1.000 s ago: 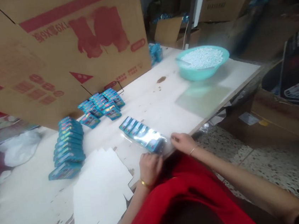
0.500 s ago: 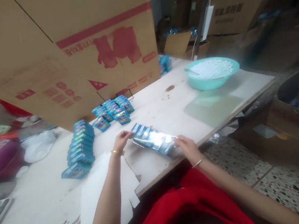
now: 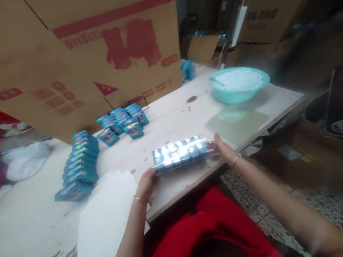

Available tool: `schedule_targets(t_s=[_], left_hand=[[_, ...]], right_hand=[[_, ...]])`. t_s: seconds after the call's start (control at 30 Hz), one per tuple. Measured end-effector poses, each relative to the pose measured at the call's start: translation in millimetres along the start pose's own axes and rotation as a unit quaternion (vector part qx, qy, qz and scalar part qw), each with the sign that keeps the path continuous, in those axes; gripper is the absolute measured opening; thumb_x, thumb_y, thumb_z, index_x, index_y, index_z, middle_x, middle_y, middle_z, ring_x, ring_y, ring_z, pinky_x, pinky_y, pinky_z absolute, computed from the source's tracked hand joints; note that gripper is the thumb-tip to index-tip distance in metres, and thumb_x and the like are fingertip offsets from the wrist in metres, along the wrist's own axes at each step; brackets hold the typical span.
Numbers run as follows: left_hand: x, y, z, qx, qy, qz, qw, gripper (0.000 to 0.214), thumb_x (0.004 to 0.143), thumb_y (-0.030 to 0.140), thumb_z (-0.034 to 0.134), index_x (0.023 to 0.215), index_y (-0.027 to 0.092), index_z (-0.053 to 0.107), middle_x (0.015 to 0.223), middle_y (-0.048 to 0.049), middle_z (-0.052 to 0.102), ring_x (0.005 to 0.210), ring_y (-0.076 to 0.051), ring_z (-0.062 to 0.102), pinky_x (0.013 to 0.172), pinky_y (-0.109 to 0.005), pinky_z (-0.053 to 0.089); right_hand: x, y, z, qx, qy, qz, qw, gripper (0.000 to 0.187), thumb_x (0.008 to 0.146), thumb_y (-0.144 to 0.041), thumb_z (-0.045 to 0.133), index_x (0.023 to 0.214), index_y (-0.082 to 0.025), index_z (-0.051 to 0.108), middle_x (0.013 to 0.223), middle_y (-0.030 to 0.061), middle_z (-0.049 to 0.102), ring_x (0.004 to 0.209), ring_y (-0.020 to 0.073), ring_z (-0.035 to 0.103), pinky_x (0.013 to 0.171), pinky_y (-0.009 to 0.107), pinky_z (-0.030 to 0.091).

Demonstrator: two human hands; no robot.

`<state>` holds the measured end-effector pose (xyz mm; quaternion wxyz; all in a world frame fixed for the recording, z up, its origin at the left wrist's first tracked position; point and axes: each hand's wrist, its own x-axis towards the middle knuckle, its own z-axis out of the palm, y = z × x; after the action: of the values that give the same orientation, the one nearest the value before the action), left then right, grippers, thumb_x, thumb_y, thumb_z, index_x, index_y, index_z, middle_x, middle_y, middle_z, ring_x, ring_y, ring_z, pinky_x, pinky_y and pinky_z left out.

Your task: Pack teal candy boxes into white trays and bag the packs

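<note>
A clear-wrapped pack of small blue boxes is between my two hands, just over the table near its front edge, with bright glare on the film. My left hand is closed at the pack's near left corner, its fingertips partly hidden. At the right end my right hand grips the loose film, thumb up and the other fingers against the wrap. Left of the pack, a leaning row of blue boxes lies beside a stack of white sheets. Further back stands a cluster of blue boxes.
A tall cardboard carton walls off the table's back left. A turquoise basin of small white pieces, with a scoop in it, stands at the back right. A white plastic bag lies far left. The table's front edge runs close to my body.
The pack has turned from slanting down to the right to nearly level, its blue boxes facing up. My right hand has moved up and right; my left hand has come lower and nearer.
</note>
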<state>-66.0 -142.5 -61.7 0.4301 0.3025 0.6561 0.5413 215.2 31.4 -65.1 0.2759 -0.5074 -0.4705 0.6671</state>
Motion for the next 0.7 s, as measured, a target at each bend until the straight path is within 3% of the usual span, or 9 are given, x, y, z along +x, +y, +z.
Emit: schedule_targets(t_s=[0.1,0.23,0.33,0.5,0.7], left_hand=[[3,2,-5.3,0.005,-0.053,-0.029,0.998,0.031,0.062,0.039,0.073,0.081,0.015,0.069,0.085,-0.007,0.069,0.083,-0.021,0.062,0.082,-0.036,0.048],[8,10,-10.1,0.037,-0.111,-0.07,0.991,0.035,0.064,0.036,0.074,0.094,0.018,0.07,0.106,-0.008,0.067,0.1,-0.024,0.059,0.09,-0.037,0.046],[12,16,-11.6,0.067,-0.136,-0.073,0.986,0.04,0.065,0.038,0.074,0.1,0.019,0.069,0.111,-0.0088,0.066,0.107,-0.025,0.057,0.093,-0.038,0.046],[18,22,-14.2,0.077,-0.14,-0.1,0.982,0.043,0.063,0.038,0.076,0.1,0.019,0.069,0.108,-0.0094,0.067,0.106,-0.028,0.057,0.095,-0.043,0.045],[20,20,-14.6,0.08,-0.15,-0.105,0.98,0.041,0.064,0.037,0.076,0.099,0.017,0.07,0.109,-0.0094,0.066,0.107,-0.027,0.058,0.097,-0.043,0.045]], right_hand=[[-1,6,-3,-0.016,-0.022,0.012,1.0,0.084,0.079,-0.079,0.023,0.116,-0.013,0.059,0.116,0.0157,0.062,0.089,0.0223,0.064,0.068,0.029,0.051],[2,17,-4,-0.011,-0.061,0.01,0.998,0.095,0.077,-0.082,0.018,0.129,-0.01,0.051,0.109,0.0158,0.066,0.096,0.0227,0.063,0.089,0.034,0.047],[1,25,-4,0.006,-0.056,-0.008,0.998,0.095,0.078,-0.081,0.018,0.135,-0.011,0.046,0.109,0.0148,0.067,0.104,0.0237,0.06,0.098,0.037,0.04],[-1,32,-5,0.027,-0.045,-0.025,0.998,0.093,0.078,-0.081,0.02,0.135,-0.012,0.046,0.106,0.013,0.068,0.108,0.0249,0.058,0.101,0.04,0.037],[-2,36,-5,0.052,-0.038,-0.038,0.997,0.09,0.08,-0.079,0.02,0.131,-0.012,0.049,0.101,0.0119,0.069,0.099,0.024,0.062,0.096,0.037,0.042]])
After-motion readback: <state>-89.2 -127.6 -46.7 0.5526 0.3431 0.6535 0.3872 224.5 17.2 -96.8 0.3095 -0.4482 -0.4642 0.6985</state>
